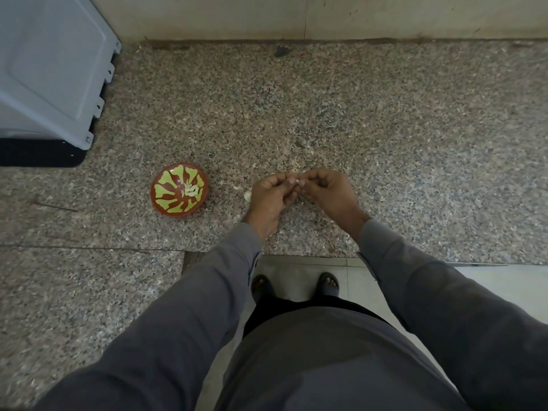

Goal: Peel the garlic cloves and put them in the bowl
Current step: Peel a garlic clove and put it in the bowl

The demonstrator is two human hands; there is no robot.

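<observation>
A small red bowl (166, 203) with a yellow-green pattern stands on the speckled granite counter (326, 120), with several pale peeled cloves (191, 189) inside. To its right, my left hand (271, 194) and my right hand (324, 191) meet above the counter, fingertips together. Between them they pinch a small pale garlic clove (299, 181), mostly hidden by the fingers. More garlic (247, 195) lies on the counter just left of my left hand, partly hidden by it.
A grey-blue appliance (50, 69) with a black base stands at the back left. A tiled wall (296, 16) runs along the far edge. The counter's front edge (311, 256) is close to my body; the floor and my feet show below.
</observation>
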